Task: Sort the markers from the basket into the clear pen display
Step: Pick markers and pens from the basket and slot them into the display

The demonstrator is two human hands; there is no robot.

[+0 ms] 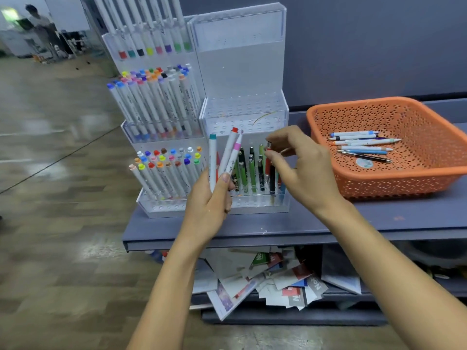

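While the left hand point(211, 200) at frame centre clasps three white markers point(226, 155) upright like a fan, probably as a ready supply, the right hand point(297, 164) pinches the top of a pen point(269, 147) standing in the lower tier of the clear pen display point(242, 72), seemingly seating it in a hole. The orange basket point(384, 183) at centre right holds several more pens lying flat, so sorting is far from done. Room looks tight among the crowded pens around the fingers; the upper right tier of the display stands empty, and bare shelf point(328, 223) lies before the basket.
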